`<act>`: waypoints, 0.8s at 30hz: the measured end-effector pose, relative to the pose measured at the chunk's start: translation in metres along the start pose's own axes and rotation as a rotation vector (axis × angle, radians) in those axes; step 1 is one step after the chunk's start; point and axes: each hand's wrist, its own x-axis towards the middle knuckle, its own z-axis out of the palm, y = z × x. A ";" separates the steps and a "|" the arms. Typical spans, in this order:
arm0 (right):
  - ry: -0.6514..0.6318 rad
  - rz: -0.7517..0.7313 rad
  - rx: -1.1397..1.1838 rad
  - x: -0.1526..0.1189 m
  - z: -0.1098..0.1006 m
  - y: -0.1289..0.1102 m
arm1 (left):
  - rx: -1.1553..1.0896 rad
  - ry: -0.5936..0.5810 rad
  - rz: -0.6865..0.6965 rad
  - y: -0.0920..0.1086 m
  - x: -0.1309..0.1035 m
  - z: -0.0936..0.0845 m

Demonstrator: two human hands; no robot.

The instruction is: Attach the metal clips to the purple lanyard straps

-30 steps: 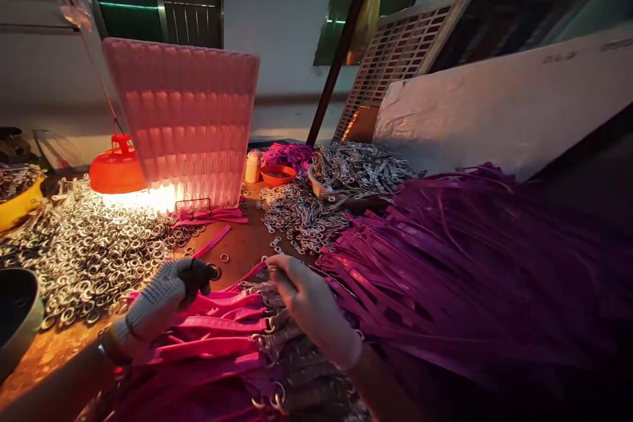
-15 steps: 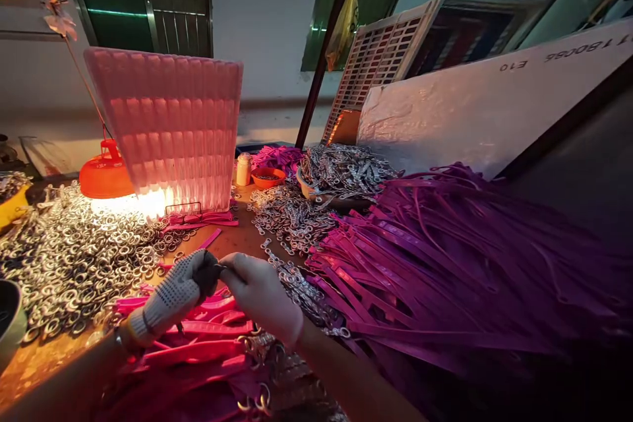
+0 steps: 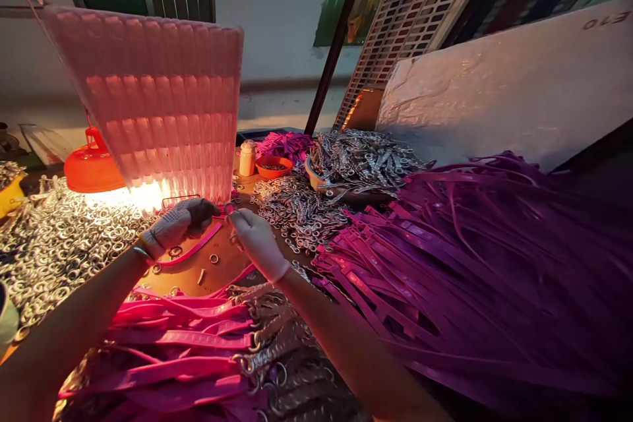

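My left hand (image 3: 180, 223), in a dotted work glove with dark fingertips, is closed, its fingers pinched towards the right hand; what they hold is too small to make out. My right hand (image 3: 258, 242), in a thin white glove, pinches a small metal ring (image 3: 229, 208) just to the right of the left fingertips. Below the hands, a pink strap (image 3: 195, 247) curves across the brown tabletop (image 3: 188, 280) beside a few loose rings. Nearer me lies a heap of pink straps (image 3: 192, 339) with metal rings and chains (image 3: 287, 343) at their right ends.
Metal rings (image 3: 59, 237) are heaped at left under a lit orange lamp (image 3: 93, 168) and a translucent ribbed panel (image 3: 168, 99). Metal chain pieces (image 3: 366, 155) fill a bowl at back. Purple straps (image 3: 475, 277) pile up at right. An orange dish (image 3: 273, 167) stands beside a white bottle (image 3: 246, 158).
Both hands have moved up and away from me, off the near pink straps to above the tabletop by the panel. The view has shifted somewhat.
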 end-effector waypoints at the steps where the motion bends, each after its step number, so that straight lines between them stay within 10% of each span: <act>1: 0.002 0.011 0.026 0.000 -0.008 0.006 | 0.105 0.009 -0.018 -0.012 0.007 -0.004; 6: 0.005 -0.016 -0.011 -0.003 -0.044 0.033 | 0.453 0.034 -0.159 -0.077 0.042 0.001; 13: -0.066 0.157 0.074 -0.006 -0.060 0.055 | 0.679 0.054 -0.346 -0.120 0.079 0.055; 19: -0.182 0.095 -0.381 -0.016 -0.064 0.074 | 0.452 0.011 -0.358 -0.107 0.075 0.060; 24: -0.201 -0.160 -0.441 -0.028 -0.047 0.058 | 0.065 -0.082 -0.213 -0.065 0.020 0.044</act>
